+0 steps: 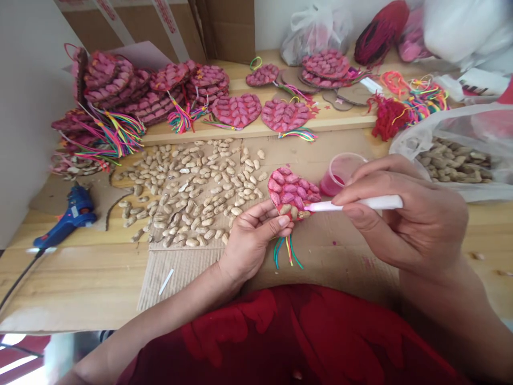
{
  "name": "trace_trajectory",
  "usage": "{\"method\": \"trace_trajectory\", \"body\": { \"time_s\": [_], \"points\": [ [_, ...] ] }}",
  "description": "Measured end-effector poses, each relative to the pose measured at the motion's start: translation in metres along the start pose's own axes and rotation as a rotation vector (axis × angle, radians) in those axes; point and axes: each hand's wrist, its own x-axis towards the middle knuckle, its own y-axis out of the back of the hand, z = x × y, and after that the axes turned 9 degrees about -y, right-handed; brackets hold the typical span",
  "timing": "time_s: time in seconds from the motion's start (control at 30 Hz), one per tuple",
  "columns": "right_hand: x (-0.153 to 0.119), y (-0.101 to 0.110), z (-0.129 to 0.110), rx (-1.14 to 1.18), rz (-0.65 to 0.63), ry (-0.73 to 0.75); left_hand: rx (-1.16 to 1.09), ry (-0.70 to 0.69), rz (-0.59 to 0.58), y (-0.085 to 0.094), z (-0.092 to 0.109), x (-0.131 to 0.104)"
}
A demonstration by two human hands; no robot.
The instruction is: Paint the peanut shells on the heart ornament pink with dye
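Observation:
Pinched at its lower left edge, a heart-shaped peanut ornament point(292, 188) is in my left hand point(254, 235). Most of its peanuts are coloured pink; a few near the bottom are still plain tan. Green, yellow and blue strings hang beneath it. Between the thumb and fingers of my right hand point(409, 214) is a white paintbrush point(377, 202), its pink tip against the ornament's lower right side. Just behind that hand stands a clear plastic cup point(334, 179) with pink paint in it, partly hidden by my fingers.
Loose peanuts point(200, 198) cover the cardboard on the left. A blue glue gun point(66, 216) lies beyond them. Finished pink ornaments point(236, 110) line the raised shelf at the back. A plastic bag of peanuts point(452, 160) sits at right, near coloured strings point(427, 101).

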Motion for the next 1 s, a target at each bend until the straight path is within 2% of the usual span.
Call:
{"method": "trace_trajectory", "body": {
  "time_s": [0.23, 0.4, 0.67, 1.0],
  "points": [
    [0.0007, -0.0005, 0.0012, -0.004, -0.046, 0.006, -0.016, 0.003, -0.018, -0.0007, 0.0007, 0.0],
    [0.0006, -0.0018, 0.0019, 0.058, 0.001, -0.004, -0.028, 0.011, -0.018, -0.0011, 0.0004, 0.0007],
    [-0.0005, -0.0015, 0.0032, 0.033, 0.014, -0.044, -0.023, 0.016, -0.06, -0.0011, 0.0002, -0.0004],
    [0.0019, -0.0016, 0.0027, 0.047, -0.006, -0.017, -0.052, 0.019, -0.037, -0.0017, -0.0001, -0.0008]
  ]
}}
